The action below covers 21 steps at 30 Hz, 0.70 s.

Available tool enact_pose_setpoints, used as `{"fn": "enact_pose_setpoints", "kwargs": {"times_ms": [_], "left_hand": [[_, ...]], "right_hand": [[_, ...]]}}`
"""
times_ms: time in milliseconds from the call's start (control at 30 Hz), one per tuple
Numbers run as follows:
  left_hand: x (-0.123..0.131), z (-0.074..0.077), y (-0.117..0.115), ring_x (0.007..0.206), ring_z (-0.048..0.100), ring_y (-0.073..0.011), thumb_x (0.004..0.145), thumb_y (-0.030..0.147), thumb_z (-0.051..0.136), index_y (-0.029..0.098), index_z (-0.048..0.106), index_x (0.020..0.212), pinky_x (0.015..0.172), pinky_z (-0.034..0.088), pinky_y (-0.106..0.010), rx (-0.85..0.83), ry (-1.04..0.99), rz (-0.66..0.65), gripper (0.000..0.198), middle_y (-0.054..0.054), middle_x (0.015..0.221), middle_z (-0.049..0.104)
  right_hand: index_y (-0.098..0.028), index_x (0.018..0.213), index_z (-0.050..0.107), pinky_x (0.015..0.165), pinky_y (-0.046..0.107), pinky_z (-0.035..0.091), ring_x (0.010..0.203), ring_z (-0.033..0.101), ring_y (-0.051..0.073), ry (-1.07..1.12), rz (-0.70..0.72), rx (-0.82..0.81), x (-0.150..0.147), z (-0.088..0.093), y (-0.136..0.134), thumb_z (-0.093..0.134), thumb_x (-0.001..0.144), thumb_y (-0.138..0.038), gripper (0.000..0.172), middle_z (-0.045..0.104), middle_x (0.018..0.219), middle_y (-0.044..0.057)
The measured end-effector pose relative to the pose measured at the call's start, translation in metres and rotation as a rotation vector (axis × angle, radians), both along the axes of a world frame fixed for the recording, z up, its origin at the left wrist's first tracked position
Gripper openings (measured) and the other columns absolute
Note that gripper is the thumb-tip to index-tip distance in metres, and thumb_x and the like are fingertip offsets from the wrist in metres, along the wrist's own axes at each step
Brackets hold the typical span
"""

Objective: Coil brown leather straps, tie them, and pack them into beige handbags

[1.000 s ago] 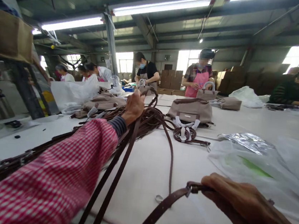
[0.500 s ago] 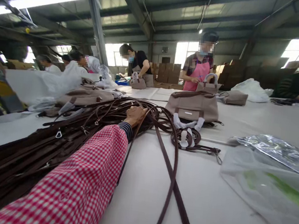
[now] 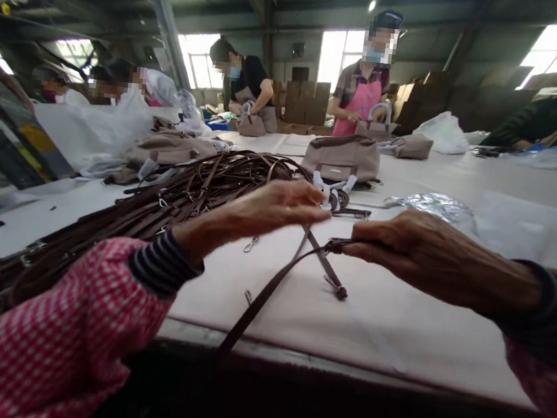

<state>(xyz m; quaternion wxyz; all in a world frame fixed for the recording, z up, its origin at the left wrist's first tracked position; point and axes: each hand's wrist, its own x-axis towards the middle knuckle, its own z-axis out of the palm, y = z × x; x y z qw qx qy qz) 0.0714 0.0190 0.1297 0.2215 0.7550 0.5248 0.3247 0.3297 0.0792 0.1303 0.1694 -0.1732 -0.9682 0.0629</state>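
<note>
My right hand (image 3: 404, 250) is closed, thumb and fingers pinching one end of a dark brown bag strap (image 3: 269, 290). From there the strap slopes down to the left and hangs over the table's front edge. My left hand (image 3: 276, 205), slightly blurred, is raised to the left of the right hand, open with fingers stretched out. Behind and left of it lies a large heap of brown straps (image 3: 201, 183) with metal clips. Another strap end with a buckle (image 3: 335, 286) rests on the white table below my hands.
A taupe handbag (image 3: 342, 157) stands behind my hands, a coiled strap in front of it. More taupe bags (image 3: 169, 146) lie at the back left. Clear plastic (image 3: 432, 206) is on the right. Co-workers handle bags across the table (image 3: 276, 143).
My left hand has left the strap heap and moved right and nearer. My right hand has risen from the bottom edge and now grips a strap end. The view has tipped down.
</note>
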Motion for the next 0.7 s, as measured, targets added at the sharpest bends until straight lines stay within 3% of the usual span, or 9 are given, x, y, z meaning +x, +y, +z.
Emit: {"fn": "enact_pose_setpoints", "kwargs": {"times_ms": [33, 67, 167, 267, 400, 500, 567, 633, 700], "left_hand": [[0.016, -0.007, -0.020, 0.100, 0.072, -0.0208, 0.093, 0.032, 0.074, 0.016, 0.068, 0.129, 0.083, 0.057, -0.030, -0.081, -0.123, -0.152, 0.040, -0.010, 0.114, 0.075], [0.030, -0.015, -0.039, 0.101, 0.071, -0.0206, 0.090, 0.030, 0.077, 0.018, 0.067, 0.130, 0.085, 0.056, -0.030, -0.129, -0.187, -0.204, 0.042, -0.008, 0.114, 0.074], [0.052, -0.039, -0.082, 0.077, 0.066, -0.0139, 0.099, 0.036, 0.063, 0.015, 0.072, 0.105, 0.072, 0.053, -0.025, -0.195, -0.357, -0.158, 0.024, -0.004, 0.091, 0.071], [0.058, -0.057, -0.109, 0.059, 0.055, -0.0091, 0.104, 0.048, 0.054, 0.014, 0.074, 0.096, 0.055, 0.041, -0.020, -0.356, -0.459, -0.135, 0.040, -0.002, 0.074, 0.067], [0.069, -0.072, -0.131, 0.048, 0.047, -0.0064, 0.102, 0.052, 0.057, 0.014, 0.072, 0.094, 0.046, 0.032, -0.019, -0.548, -0.536, -0.225, 0.042, 0.000, 0.066, 0.064], [0.082, -0.084, -0.137, 0.052, 0.052, -0.0085, 0.100, 0.053, 0.059, 0.014, 0.072, 0.094, 0.050, 0.037, -0.019, -0.638, -0.568, -0.277, 0.042, -0.001, 0.067, 0.065], [0.089, -0.092, -0.138, 0.058, 0.056, -0.0100, 0.098, 0.053, 0.061, 0.013, 0.071, 0.091, 0.055, 0.040, -0.020, -0.681, -0.569, -0.299, 0.042, -0.001, 0.068, 0.065], [0.091, -0.101, -0.140, 0.059, 0.054, -0.0097, 0.097, 0.054, 0.064, 0.013, 0.069, 0.086, 0.057, 0.038, -0.020, -0.723, -0.541, -0.301, 0.042, -0.001, 0.067, 0.064], [0.085, -0.109, -0.145, 0.055, 0.048, -0.0085, 0.095, 0.055, 0.066, 0.014, 0.065, 0.078, 0.053, 0.033, -0.021, -0.788, -0.482, -0.299, 0.045, 0.001, 0.062, 0.060]], "right_hand": [[-0.020, 0.070, 0.062, 0.052, 0.029, 0.023, 0.048, 0.039, 0.011, -0.049, 0.014, 0.000, 0.000, 0.009, -0.005, 0.047, 0.105, -0.058, 0.054, 0.045, 0.054, -0.003], [-0.019, 0.068, 0.061, 0.053, 0.029, 0.024, 0.049, 0.040, 0.010, -0.078, 0.032, -0.020, 0.001, 0.018, -0.010, 0.044, 0.106, -0.058, 0.057, 0.045, 0.055, -0.003], [-0.017, 0.067, 0.062, 0.055, 0.025, 0.031, 0.055, 0.045, 0.010, -0.125, 0.083, -0.227, 0.014, 0.036, -0.026, 0.046, 0.105, -0.059, 0.059, 0.046, 0.059, -0.003], [-0.015, 0.074, 0.066, 0.049, 0.023, 0.028, 0.053, 0.039, 0.008, -0.158, 0.047, -0.558, 0.038, 0.034, -0.042, 0.051, 0.102, -0.061, 0.055, 0.044, 0.058, -0.004], [-0.012, 0.091, 0.070, 0.044, 0.020, 0.022, 0.049, 0.034, 0.006, -0.218, 0.020, -0.940, 0.069, 0.006, -0.069, 0.057, 0.099, -0.060, 0.050, 0.043, 0.057, -0.007], [-0.011, 0.103, 0.069, 0.045, 0.019, 0.028, 0.049, 0.040, 0.006, -0.183, 0.054, -1.234, 0.081, -0.023, -0.093, 0.063, 0.097, -0.056, 0.045, 0.052, 0.062, -0.005], [-0.012, 0.099, 0.067, 0.044, 0.018, 0.029, 0.048, 0.041, 0.005, -0.106, 0.029, -1.399, 0.084, -0.041, -0.107, 0.067, 0.095, -0.054, 0.043, 0.055, 0.063, -0.005], [-0.012, 0.092, 0.066, 0.043, 0.018, 0.025, 0.047, 0.037, 0.005, -0.040, -0.020, -1.482, 0.089, -0.056, -0.115, 0.072, 0.091, -0.053, 0.041, 0.051, 0.059, -0.006], [-0.012, 0.087, 0.066, 0.044, 0.018, 0.023, 0.048, 0.034, 0.005, -0.016, -0.056, -1.464, 0.099, -0.070, -0.118, 0.075, 0.087, -0.052, 0.041, 0.046, 0.057, -0.007]]}}
